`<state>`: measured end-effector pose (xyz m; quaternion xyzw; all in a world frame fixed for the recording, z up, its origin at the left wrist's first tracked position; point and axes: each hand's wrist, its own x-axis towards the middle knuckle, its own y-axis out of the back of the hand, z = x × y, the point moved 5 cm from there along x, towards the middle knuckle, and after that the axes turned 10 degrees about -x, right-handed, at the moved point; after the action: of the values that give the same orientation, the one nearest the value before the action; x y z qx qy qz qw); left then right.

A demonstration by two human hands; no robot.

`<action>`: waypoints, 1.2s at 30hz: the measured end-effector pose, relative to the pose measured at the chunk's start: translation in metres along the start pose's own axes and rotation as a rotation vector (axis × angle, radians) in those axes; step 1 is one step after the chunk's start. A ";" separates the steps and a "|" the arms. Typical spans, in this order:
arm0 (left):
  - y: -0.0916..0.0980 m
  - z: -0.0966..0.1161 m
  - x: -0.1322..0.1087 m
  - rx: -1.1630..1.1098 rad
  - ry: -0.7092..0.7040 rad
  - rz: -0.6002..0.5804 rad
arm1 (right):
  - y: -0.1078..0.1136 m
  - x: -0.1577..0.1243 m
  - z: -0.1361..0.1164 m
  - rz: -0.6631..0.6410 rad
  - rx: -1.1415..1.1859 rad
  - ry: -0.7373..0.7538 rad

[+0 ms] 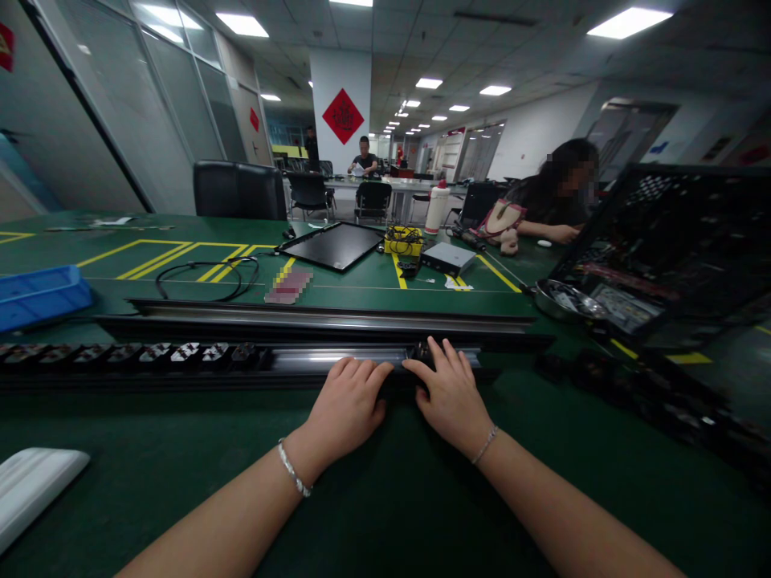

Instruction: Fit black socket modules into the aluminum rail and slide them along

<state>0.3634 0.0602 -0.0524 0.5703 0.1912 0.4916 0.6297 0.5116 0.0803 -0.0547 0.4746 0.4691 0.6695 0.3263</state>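
Note:
A long black metal rail (pixel 301 359) lies across the table in front of me. Several small black socket-like modules (pixel 185 352) sit in a row in its left part, some with pale metal faces. My left hand (pixel 349 401) is closed over the rail's near edge, fingers on top and thumb on the near side. To its right, my right hand (pixel 449 393) has its fingers around a single small black module (pixel 420 351) in the channel, partly hidden by the fingers. Bare shiny channel shows between this module and the row.
Two more black rails (pixel 337 317) lie behind. Around them are a blue tray (pixel 45 297), a black flat panel (pixel 334 245), a yellow basket (pixel 403 241) of cables, and an open computer case (pixel 668 249). Loose black parts (pixel 638 393) lie right. A co-worker (pixel 554 193) sits at right.

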 end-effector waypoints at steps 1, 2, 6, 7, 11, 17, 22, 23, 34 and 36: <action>0.000 0.000 0.000 0.000 0.000 0.000 | 0.000 0.000 0.000 -0.005 -0.006 -0.004; 0.000 0.000 0.000 0.001 0.000 0.002 | 0.000 0.000 0.000 -0.011 -0.012 -0.002; -0.001 -0.001 0.000 0.010 -0.002 0.002 | 0.000 0.000 0.001 -0.025 -0.031 0.011; -0.001 -0.001 0.000 0.012 -0.002 0.000 | 0.000 0.000 0.001 -0.026 -0.033 0.012; -0.001 -0.001 0.000 0.009 -0.002 -0.003 | 0.000 0.000 0.001 -0.025 -0.039 0.013; 0.000 0.000 0.000 0.012 -0.006 -0.001 | -0.001 0.000 0.001 -0.029 -0.047 0.013; 0.000 0.000 0.000 0.014 -0.003 -0.002 | 0.000 -0.001 0.001 -0.020 -0.054 0.014; 0.000 0.000 0.000 0.016 -0.001 -0.003 | 0.000 -0.001 0.001 -0.017 -0.056 0.013; 0.000 0.000 0.000 0.012 -0.004 0.001 | 0.000 -0.001 0.001 -0.007 -0.061 0.012; -0.001 0.000 0.000 0.017 -0.003 0.002 | 0.000 -0.001 0.001 -0.004 -0.064 0.017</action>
<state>0.3635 0.0604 -0.0529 0.5766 0.1940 0.4897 0.6246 0.5125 0.0794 -0.0554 0.4573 0.4514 0.6874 0.3387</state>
